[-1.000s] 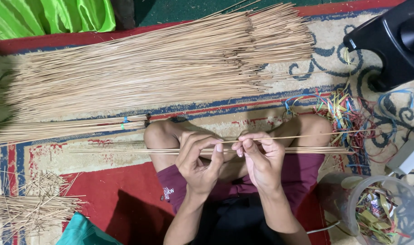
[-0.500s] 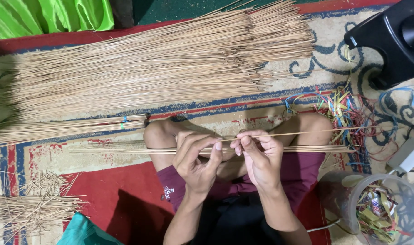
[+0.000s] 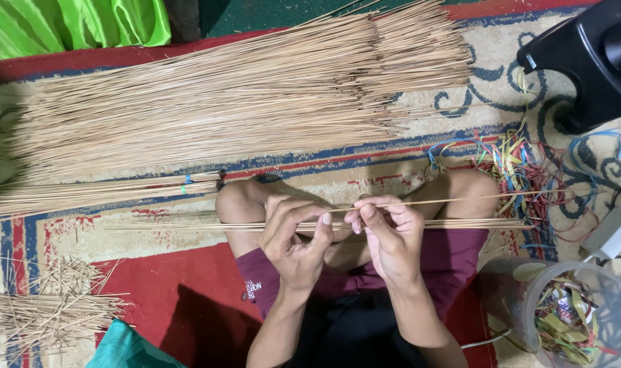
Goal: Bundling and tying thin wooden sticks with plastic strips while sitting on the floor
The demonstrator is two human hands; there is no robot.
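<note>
I sit cross-legged on a patterned carpet. My left hand (image 3: 293, 232) is curled around a thin bundle of pale sticks (image 3: 188, 225) that lies across my knees and reaches out to both sides. My right hand (image 3: 385, 228) pinches a single thin stick (image 3: 474, 199) between thumb and fingertips; it runs off to the right over my knee. The two hands are close together, nearly touching, above my lap.
A big pile of long sticks (image 3: 242, 102) lies across the carpet ahead. A smaller tied bundle (image 3: 99, 194) sits left of my knee. Short stick scraps (image 3: 44, 313) lie at lower left. Coloured strips (image 3: 521, 163), a clear tub (image 3: 583, 313) and a black stool (image 3: 590, 54) are at right.
Both hands have stayed over my lap; the fingers shifted slightly on the sticks. The single stick in my right hand still points right.
</note>
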